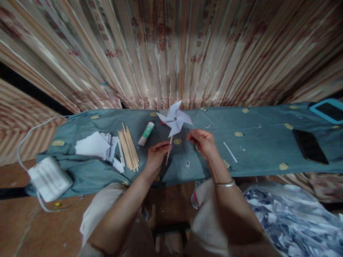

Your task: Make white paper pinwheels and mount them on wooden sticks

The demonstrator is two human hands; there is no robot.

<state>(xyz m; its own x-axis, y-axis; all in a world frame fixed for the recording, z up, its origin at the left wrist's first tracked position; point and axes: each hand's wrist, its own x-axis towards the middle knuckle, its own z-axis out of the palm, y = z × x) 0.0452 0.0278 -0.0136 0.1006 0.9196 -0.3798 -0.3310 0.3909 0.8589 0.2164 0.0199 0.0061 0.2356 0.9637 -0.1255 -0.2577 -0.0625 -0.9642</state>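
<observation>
A white paper pinwheel (180, 123) with a shiny round pin at its centre stands up on a thin wooden stick. My left hand (156, 156) pinches that stick below the blades. Just right of the lowest blades is my right hand (203, 141), its thumb and forefinger pressed together; what they hold, if anything, is too small to make out. Left of the pinwheel lies a glue stick (146, 134) with a green label. Beside it are several loose wooden sticks (129, 149) and a pile of white paper pieces (93, 145). Something small and red (162, 122) is partly hidden behind a blade.
A teal cloth (265, 142) with yellow prints covers the narrow table. On it lie a white paper strip (230, 152), a black phone (310, 146) and a blue-framed tablet (329, 110). A corded white box (50, 178) sits at left. Below right is a plastic bag (292, 217) of paper pieces.
</observation>
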